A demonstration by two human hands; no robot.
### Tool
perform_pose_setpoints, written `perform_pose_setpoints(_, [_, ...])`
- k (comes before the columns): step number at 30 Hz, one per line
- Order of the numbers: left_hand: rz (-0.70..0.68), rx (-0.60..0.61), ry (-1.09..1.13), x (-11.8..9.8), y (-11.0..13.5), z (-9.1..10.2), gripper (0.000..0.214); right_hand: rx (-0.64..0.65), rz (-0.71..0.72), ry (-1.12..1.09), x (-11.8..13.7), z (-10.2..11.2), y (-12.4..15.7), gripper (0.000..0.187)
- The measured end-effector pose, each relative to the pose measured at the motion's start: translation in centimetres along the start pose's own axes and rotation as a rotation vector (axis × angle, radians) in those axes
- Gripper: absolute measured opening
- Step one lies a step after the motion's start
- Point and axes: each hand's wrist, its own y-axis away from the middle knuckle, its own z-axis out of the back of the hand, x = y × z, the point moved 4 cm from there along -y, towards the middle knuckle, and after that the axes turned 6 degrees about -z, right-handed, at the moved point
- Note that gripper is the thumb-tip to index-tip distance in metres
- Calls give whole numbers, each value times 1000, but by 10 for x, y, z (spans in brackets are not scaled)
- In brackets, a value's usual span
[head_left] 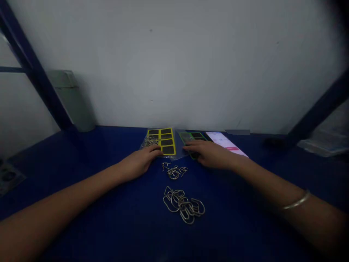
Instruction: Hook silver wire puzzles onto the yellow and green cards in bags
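Observation:
My left hand (139,161) rests at the near left edge of a clear plastic bag, fingers stretched out over it. In that bag lie a yellow-framed sheet of dark labels (167,142) and a small heap of metal wire pieces (151,141). My right hand (212,153) lies with its fingers extended over a green-framed sheet of dark labels (198,135), partly covering it. Between and below my hands sits a small tangle of bent metal wire pieces (174,171). Nearer to me is a bigger tangle of metal wire loops (184,204).
A phone (222,141) with a lit screen lies right behind my right hand. At the back left a grey-green bottle (73,102) stands against the wall. A dark object (273,142) and a clear plastic package (324,143) lie to the right on the blue table (122,225).

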Motion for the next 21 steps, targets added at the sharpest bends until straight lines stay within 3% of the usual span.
perform_pose_setpoints(4, [92,-66,-103,-2,0,5,23,-34,-36,3,-1,-3,0,44])
perform_pose_setpoints(8, [164,-15,-146,-9,-3,5,22,-79,-57,1,-2,-7,2,34])
perform_pose_setpoints(16, [220,35,-36,-9,-3,-5,33,-166,-79,18,0,5,8,31])
perform_pose_setpoints(21, [163,51,-23,0,-2,-9,40,-183,-54,35,7,15,20,29])
